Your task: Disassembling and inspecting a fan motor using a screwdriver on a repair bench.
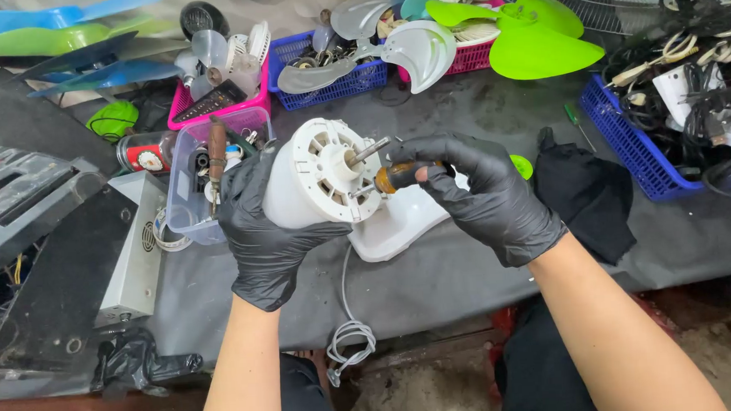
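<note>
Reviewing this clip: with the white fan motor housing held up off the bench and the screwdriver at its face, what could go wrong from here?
1. The amber-handled screwdriver in the right hand might slip off the white plastic fan motor housing toward the gloved left hand gripping it.
2. The housing is held off the table, steadied by that one hand, so it may twist.
3. The white power cord dangles over the table's edge and could snag.

Workbench surroundings — a green fan blade (540,34) and grey fan blade (420,51) at the back, blue baskets (629,146) of cables, a pink basket (210,101), a clear plastic tub (183,194) — and a black cloth (586,194).
</note>
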